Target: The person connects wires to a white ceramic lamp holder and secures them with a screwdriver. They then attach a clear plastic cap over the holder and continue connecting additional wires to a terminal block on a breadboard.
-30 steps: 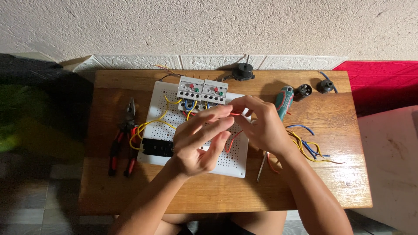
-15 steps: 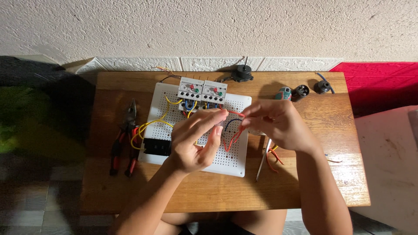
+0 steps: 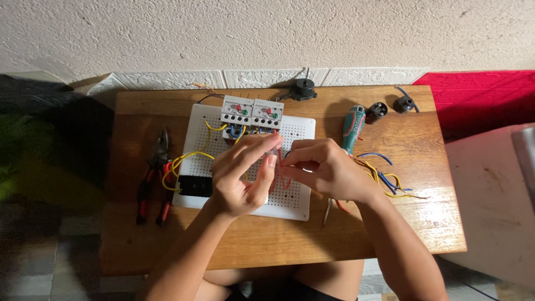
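Head view: both hands meet over the middle of the white perforated board on the wooden bench. Left hand and right hand each pinch a thin red wire, fingertips nearly touching. The wire hangs toward 6 o'clock from the pinch, long axis roughly 12-to-6. The right hand grips nearer the wire's top; the left is curled, thumb pressed to forefinger. Two grey relay modules sit at 12 o'clock, pliers at 9 o'clock, a green-handled screwdriver at 2 o'clock, loose wires at 3 o'clock.
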